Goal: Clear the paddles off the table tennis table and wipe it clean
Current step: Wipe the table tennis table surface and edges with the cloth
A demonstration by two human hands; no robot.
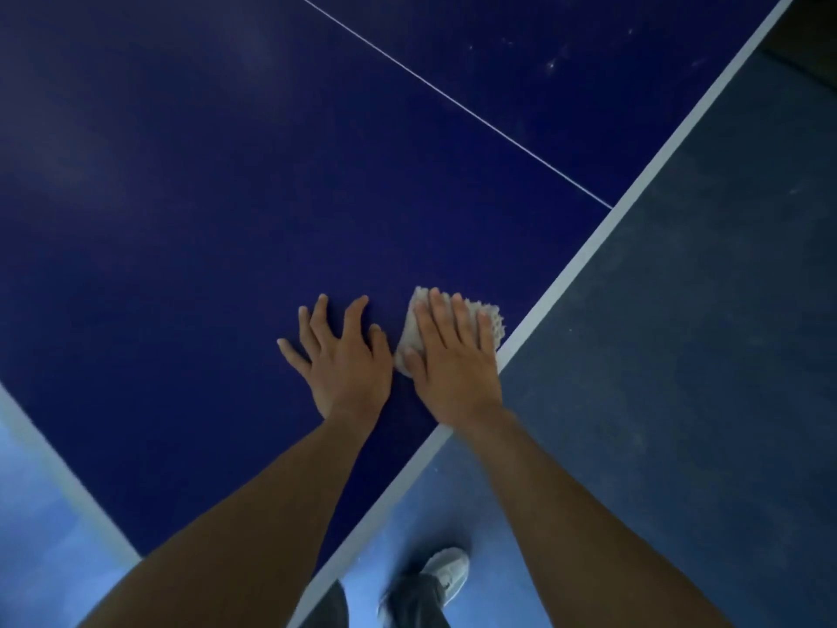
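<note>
Right hand (453, 355) flat, fingers (441, 319) straight, pressing cloth (491, 320) onto surface (181, 219); cloth beneath fingers. Left hand (342, 355) splayed, empty.

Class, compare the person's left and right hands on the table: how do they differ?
The left hand spreads its fingers; the right hand holds its fingers close together. The left hand rests on the bare blue table; the right hand presses a pale cloth. Both are open, palm down.
</note>
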